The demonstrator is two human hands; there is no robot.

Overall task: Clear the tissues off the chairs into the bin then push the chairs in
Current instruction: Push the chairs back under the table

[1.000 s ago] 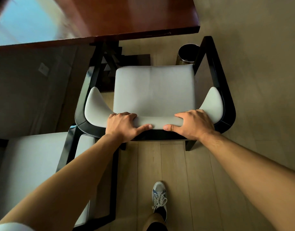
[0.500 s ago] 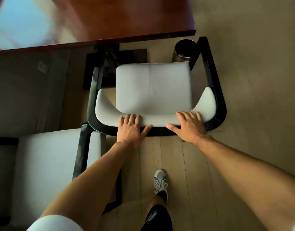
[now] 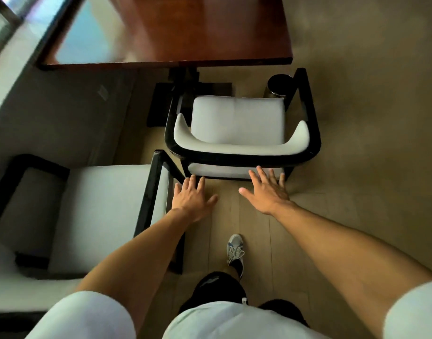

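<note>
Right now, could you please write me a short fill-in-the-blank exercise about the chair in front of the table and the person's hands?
1. Both hands, left hand and right hand, have their fingers spread ____.
2. The seat of the chair facing the table carries ____ tissues.
3. The dark round bin stands on the floor by the chair's front ____ corner.
4. One ____ in a sneaker shows between the arms.

Missing words: open; no; right; foot
</note>
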